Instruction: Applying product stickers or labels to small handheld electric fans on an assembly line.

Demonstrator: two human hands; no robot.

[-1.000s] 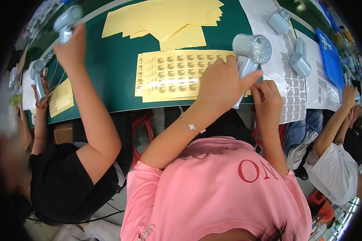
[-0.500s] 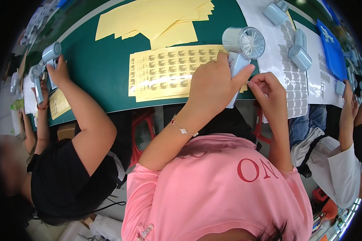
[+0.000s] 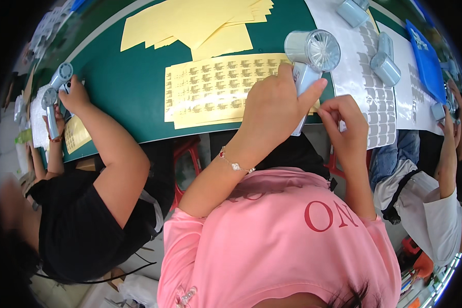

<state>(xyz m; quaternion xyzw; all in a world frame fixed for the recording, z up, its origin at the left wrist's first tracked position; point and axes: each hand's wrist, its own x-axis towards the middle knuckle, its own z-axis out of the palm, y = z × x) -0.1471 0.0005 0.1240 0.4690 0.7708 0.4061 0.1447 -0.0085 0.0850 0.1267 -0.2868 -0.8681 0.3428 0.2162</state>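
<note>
Left hand (image 3: 273, 101) grips fan (image 3: 312, 51); right hand (image 3: 347, 120) curled.

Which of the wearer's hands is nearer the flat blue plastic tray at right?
Right. The right hand is left of the tray, with white sheets between; the left hand is farther left, holding a light-blue, clear-fronted handheld fan.

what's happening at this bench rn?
A person's left hand grips a light-blue fan-like device by its handle, round head up. Their right hand is beside the handle, fingertips bent together; can't tell if it holds anything. Yellow label sheets lie on the green table to the left of the device. Two similar devices lie to the right. Farther left, a co-worker's hand holds another such device.
</note>
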